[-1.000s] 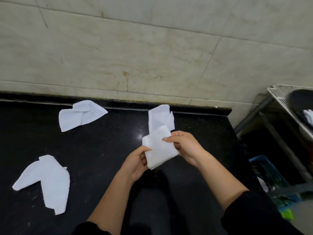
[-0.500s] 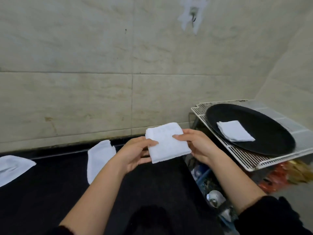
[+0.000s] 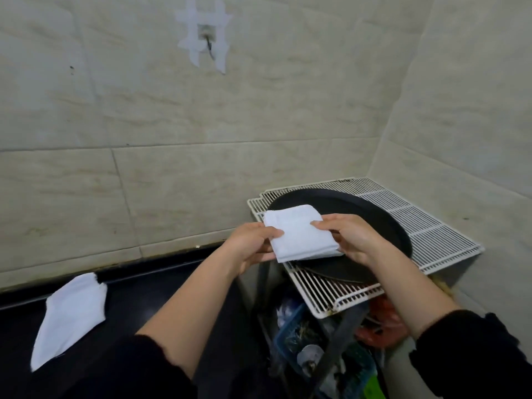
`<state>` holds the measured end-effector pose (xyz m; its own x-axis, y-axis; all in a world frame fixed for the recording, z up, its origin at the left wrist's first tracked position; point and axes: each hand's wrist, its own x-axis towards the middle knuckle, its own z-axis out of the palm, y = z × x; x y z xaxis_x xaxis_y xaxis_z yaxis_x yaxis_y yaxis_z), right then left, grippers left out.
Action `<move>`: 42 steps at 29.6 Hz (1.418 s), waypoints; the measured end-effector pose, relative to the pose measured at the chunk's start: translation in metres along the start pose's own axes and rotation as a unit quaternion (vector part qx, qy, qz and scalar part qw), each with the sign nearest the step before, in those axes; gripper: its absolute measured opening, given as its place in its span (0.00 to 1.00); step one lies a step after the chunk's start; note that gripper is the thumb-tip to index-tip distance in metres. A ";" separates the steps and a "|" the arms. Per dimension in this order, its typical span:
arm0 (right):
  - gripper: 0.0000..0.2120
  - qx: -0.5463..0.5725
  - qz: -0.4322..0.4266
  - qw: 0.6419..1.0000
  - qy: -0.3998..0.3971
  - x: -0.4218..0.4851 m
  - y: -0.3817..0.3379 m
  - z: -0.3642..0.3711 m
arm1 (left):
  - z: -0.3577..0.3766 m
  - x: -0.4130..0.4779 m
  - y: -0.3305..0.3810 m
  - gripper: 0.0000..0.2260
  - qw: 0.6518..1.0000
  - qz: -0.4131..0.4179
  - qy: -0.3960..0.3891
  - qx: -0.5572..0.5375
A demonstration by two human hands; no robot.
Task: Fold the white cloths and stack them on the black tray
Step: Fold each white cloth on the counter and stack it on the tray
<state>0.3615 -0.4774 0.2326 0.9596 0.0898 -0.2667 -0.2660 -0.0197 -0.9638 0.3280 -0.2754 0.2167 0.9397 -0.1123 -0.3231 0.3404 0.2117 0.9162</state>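
room: pale tiled walls [image 3: 201, 125] meet in a corner behind the black tray [image 3: 374, 217]; a taped hook [image 3: 205, 38] sits high on the wall, up and left of the tray.
tray: round and dark, lying on a white wire rack [image 3: 431, 234] that sticks out past it on the far, right and near sides.
counter: a black counter [image 3: 138, 312] runs off to the left of the tray, lower in view.
folded cloth [image 3: 299, 234]: white, folded into a thick square, held over the tray's near-left edge; whether it touches the tray cannot be told.
left hand [image 3: 250, 243]: pinches the cloth's left edge, thumb on top and fingers beneath, just left of the tray.
right hand [image 3: 354, 240]: grips the cloth's right edge with the thumb on top, above the tray's near part.
loose cloth [image 3: 69, 318]: white, lying on the counter, well to the left of the tray.
below the tray: a blue crate [image 3: 302, 341] of blurred clutter under the rack.
sleeves [image 3: 475, 355]: black, at both forearms, nearer than the tray.
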 end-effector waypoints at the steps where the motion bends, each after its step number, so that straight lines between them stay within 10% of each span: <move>1: 0.14 -0.001 0.002 1.000 0.006 0.004 -0.002 -0.009 | 0.009 0.007 0.000 0.03 1.000 -0.001 0.009 0.010; 21: 0.09 -0.201 -0.003 0.977 0.076 0.069 0.023 -0.060 | 0.054 0.082 -0.022 0.05 0.969 0.037 0.172 0.176; 30: 0.10 -0.357 -0.052 0.925 0.119 0.074 0.025 -0.051 | 0.055 0.077 -0.016 0.14 0.882 0.096 0.192 0.419; 42: 0.13 -0.435 -0.241 0.863 0.084 0.069 0.003 0.033 | -0.011 0.047 0.002 0.09 0.861 0.176 0.303 0.369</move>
<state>0.4237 -0.4381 0.2114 0.9587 0.1518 0.2406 0.2677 -0.7677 -0.5822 0.3731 -0.2693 0.2003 0.9018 0.4066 0.1464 0.1253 -0.5702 0.8119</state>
